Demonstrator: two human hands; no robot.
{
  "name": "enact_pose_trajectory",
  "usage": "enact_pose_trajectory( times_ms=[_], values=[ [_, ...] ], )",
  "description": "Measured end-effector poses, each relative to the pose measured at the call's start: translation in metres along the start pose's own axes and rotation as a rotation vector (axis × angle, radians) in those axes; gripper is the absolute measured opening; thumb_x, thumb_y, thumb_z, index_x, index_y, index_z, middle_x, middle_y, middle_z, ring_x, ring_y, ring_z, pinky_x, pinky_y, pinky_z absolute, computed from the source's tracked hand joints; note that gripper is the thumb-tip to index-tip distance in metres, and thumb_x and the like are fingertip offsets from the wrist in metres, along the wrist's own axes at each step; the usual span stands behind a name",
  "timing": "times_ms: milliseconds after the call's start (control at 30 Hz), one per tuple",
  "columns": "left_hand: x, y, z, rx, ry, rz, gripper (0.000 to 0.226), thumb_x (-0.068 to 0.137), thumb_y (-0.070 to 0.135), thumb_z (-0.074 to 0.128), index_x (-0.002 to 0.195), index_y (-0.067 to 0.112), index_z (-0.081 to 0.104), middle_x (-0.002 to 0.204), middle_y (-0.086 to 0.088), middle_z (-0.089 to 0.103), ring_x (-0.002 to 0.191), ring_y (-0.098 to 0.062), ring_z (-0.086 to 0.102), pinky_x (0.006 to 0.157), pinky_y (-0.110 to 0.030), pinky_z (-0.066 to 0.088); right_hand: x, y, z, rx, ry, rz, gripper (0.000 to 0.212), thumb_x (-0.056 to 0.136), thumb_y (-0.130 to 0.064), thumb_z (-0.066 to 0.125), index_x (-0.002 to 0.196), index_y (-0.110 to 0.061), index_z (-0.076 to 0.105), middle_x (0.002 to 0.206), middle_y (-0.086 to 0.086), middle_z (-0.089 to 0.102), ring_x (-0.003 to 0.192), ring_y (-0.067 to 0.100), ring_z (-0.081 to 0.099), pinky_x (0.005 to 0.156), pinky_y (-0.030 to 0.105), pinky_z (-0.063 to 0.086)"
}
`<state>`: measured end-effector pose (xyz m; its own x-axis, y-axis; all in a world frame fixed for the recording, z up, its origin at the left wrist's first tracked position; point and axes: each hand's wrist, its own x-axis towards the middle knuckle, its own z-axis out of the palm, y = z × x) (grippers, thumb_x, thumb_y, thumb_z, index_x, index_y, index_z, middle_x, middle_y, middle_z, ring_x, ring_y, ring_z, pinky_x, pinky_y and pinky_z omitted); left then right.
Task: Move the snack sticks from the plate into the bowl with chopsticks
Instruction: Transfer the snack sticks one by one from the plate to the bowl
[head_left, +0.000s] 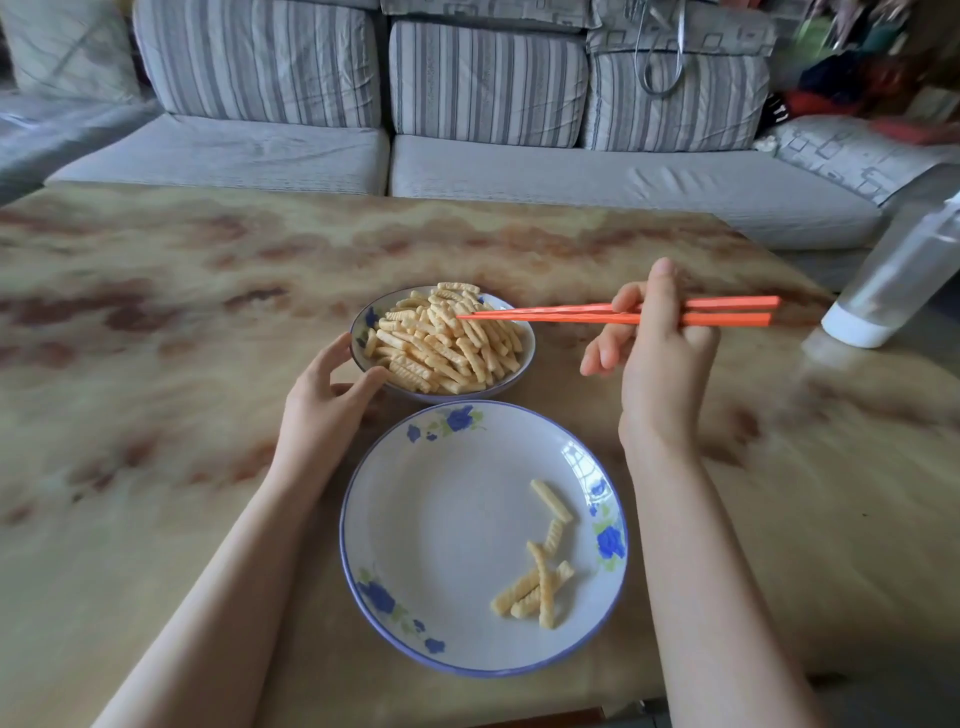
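Observation:
A white plate (441, 519) with blue flowers lies near me, with several ridged yellow snack sticks (537, 582) on its right side. Just beyond it stands a flowered bowl (522, 358) heaped with snack sticks (441, 338). My right hand (660, 353) grips orange chopsticks (571, 313), which lie level with their tips over the heap in the bowl; I cannot tell whether the tips hold a stick. My left hand (327, 395) curls its thumb and fingers round the bowl's left rim.
The dishes stand on a marbled tan table (182, 338). A clear bottle with a white cap (904, 275) leans at the table's right edge. A striped grey sofa (467, 130) runs behind the table's far edge.

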<state>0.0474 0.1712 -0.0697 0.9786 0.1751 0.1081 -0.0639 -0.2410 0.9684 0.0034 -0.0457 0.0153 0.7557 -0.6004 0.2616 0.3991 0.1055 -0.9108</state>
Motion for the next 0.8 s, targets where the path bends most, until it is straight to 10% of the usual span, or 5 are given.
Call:
enact_pose_trajectory(
  times_ms=[433,633,800],
  values=[
    [0.001,-0.002,-0.001,0.006,-0.002,-0.004,0.048,0.09,0.023,0.068,0.136,0.027,0.056,0.112,0.009,0.071,0.08,-0.016,0.073,0.088,-0.037,0.057,0.007,-0.039,-0.036,-0.084,-0.179,-0.047,0.044,0.102,-0.023,0.044,0.059,-0.014,0.045,0.052,-0.006,0.045,0.03,0.012,0.031,0.035,0.021,0.029],
    [0.0,-0.001,-0.001,0.02,0.004,0.002,0.048,0.09,0.024,0.069,0.136,0.027,0.056,0.111,0.005,0.072,0.081,-0.015,0.073,0.089,-0.036,0.056,0.003,-0.064,-0.057,-0.396,-0.375,-0.012,0.047,0.099,-0.031,0.048,0.054,-0.017,0.048,0.061,0.03,0.036,0.028,0.019,0.032,0.035,0.023,0.026],
    [0.001,-0.001,-0.001,0.016,0.002,-0.006,0.046,0.089,0.024,0.069,0.133,0.029,0.058,0.095,0.011,0.073,0.078,-0.01,0.073,0.088,-0.035,0.057,-0.001,-0.078,-0.06,-0.506,-0.436,0.016,0.048,0.099,-0.034,0.047,0.057,-0.011,0.047,0.036,0.008,0.029,0.026,0.022,0.032,0.034,0.015,0.026]
  ],
)
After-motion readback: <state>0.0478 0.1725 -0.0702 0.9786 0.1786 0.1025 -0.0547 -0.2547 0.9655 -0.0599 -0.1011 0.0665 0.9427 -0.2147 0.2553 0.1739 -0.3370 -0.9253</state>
